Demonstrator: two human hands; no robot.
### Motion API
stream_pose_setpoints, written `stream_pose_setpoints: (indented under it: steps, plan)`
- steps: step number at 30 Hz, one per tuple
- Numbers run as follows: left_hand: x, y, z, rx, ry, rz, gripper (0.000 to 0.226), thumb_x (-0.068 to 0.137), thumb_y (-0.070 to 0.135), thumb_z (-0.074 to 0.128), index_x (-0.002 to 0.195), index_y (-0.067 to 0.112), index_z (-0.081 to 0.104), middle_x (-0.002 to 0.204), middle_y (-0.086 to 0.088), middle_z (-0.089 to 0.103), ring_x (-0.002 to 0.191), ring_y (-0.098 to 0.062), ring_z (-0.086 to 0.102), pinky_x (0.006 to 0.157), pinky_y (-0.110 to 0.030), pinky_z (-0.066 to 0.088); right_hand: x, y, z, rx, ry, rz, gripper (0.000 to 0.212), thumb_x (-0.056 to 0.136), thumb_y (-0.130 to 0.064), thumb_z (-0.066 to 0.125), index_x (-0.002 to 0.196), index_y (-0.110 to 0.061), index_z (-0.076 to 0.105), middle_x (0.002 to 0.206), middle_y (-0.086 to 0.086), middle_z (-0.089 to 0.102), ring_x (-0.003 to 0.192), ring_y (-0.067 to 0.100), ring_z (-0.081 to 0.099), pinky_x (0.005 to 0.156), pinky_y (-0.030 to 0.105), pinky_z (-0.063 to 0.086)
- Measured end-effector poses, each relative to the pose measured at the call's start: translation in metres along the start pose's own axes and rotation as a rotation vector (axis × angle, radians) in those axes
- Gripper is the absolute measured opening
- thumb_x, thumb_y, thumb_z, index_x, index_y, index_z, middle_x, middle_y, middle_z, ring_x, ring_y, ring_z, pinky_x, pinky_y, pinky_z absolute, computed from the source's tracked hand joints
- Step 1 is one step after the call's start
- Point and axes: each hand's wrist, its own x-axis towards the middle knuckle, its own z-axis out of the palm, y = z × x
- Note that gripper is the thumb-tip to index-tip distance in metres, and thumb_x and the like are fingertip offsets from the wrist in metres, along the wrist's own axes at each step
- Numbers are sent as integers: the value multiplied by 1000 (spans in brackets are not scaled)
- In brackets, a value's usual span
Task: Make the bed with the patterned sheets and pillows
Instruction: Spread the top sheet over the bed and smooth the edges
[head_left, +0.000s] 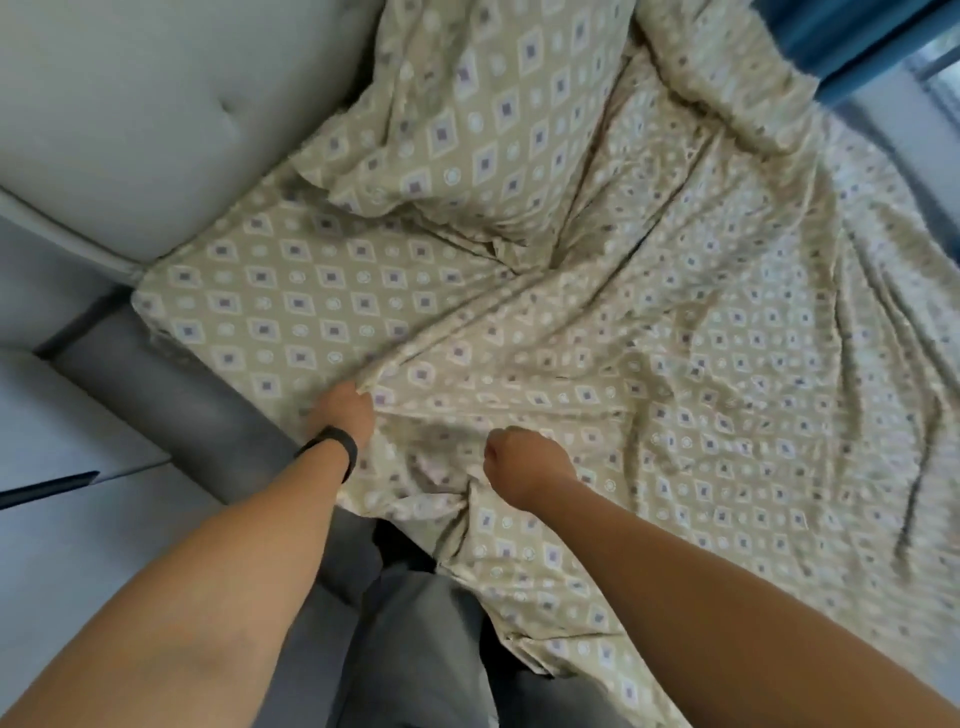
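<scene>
Both my hands are bunched up in the top sheet (675, 364) right at the near edge of the bed: left hand (343, 413) pinching a fold by the grey bed frame (171, 395), right hand (519, 470) fisted round a gather just beside it. I'd say the trick here is pulling evenly with both so the wrinkles run out instead of skewing. The sheet lies rumpled across the mattress, its folds running away from me toward the far side. The pillow (483, 119) sits up by the headboard (156, 119), long side angled along it.
</scene>
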Motion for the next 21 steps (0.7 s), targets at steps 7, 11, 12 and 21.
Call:
stream_pose_setpoints:
  steps: [7,11,12,21]
  plan:
    - [-67,-6,-133,99,211,-10,38,106,36,38,130,11,54,133,-18,58,114,-41,58,96,-52,50,-45,-22,-50,49,63,-31,26,102,-25,41,116,-17,61,114,5,63,98,28,62,86,42,54]
    - [-95,15,-162,44,248,50,47,108,33,39,148,9,43,150,-17,47,130,-40,49,105,-49,44,-60,-34,-69,75,143,-56,25,102,-23,42,117,-17,61,113,5,62,94,27,62,82,40,55]
    - [-94,12,-167,37,273,51,46,107,34,39,145,9,46,147,-18,49,126,-40,52,103,-49,46,-63,-35,-72,80,171,-66,25,101,-22,42,116,-16,61,111,5,63,92,27,62,81,40,55]
    - [-97,-16,-164,148,333,-173,46,105,28,44,135,-5,50,136,-29,54,118,-46,55,95,-52,47,-92,-14,-61,149,199,-37,23,99,-19,40,109,-15,60,108,7,63,89,28,60,79,41,53]
